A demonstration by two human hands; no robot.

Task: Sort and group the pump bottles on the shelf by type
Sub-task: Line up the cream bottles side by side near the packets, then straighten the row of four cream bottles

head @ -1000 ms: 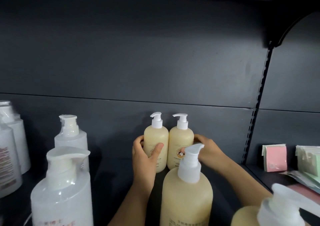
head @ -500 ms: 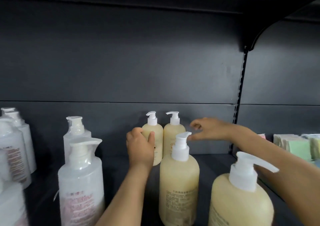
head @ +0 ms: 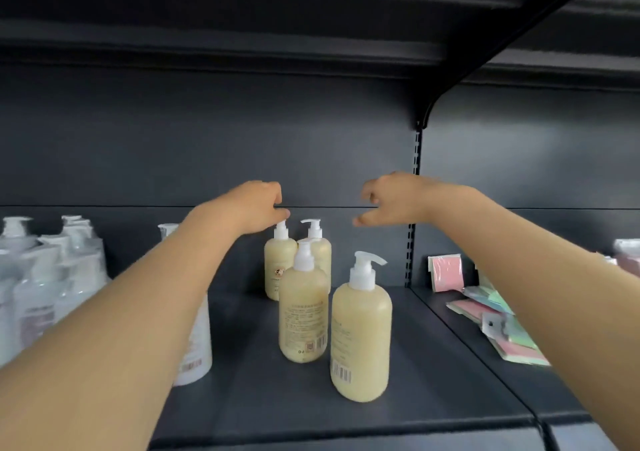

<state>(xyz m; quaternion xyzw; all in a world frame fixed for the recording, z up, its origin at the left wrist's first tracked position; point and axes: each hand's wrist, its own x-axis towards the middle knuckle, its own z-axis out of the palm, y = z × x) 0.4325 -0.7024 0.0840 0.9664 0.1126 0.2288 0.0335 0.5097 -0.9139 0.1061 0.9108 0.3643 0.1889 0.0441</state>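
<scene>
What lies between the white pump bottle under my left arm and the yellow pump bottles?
Head view: only bare dark shelf between white plastic pump bottle and cream-yellow pump bottles.

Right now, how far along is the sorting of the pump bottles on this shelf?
Looks done: two yellow bottles stand side by side at the back, and the white bottles cluster at the left. In hand: nothing; the left hand and right hand hover empty near that pair. Probably left: the middle yellow bottle and front yellow bottle stand staggered, not yet in rows.
</scene>
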